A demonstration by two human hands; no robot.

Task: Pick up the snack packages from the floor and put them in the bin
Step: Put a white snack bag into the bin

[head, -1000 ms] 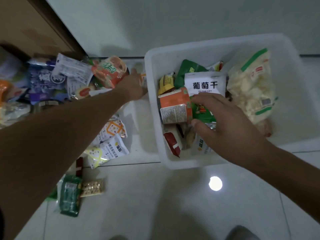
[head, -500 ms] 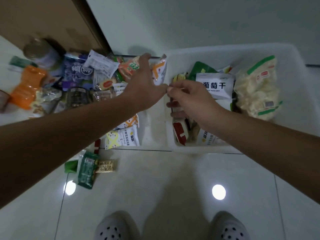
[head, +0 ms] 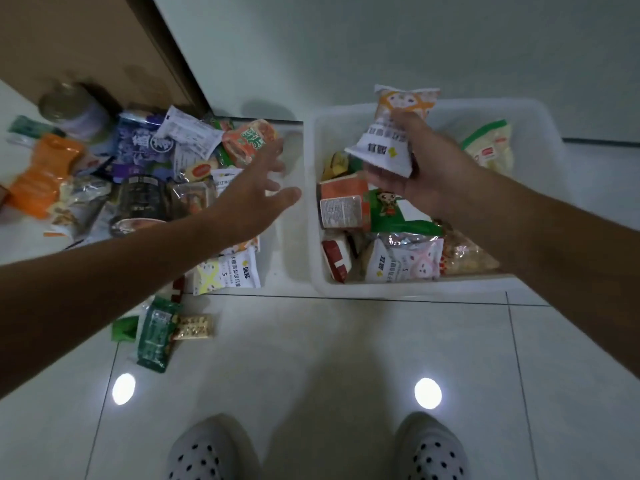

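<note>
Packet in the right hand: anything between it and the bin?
Nothing visible. The right hand holds the orange-and-white packet above the open white bin, which has no lid on it. Beneath it lie only snack packages already inside, such as the orange carton.

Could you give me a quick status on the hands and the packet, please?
Right hand holds packet over bin. Left hand open above floor pile. Nothing blocking the drop.
</note>
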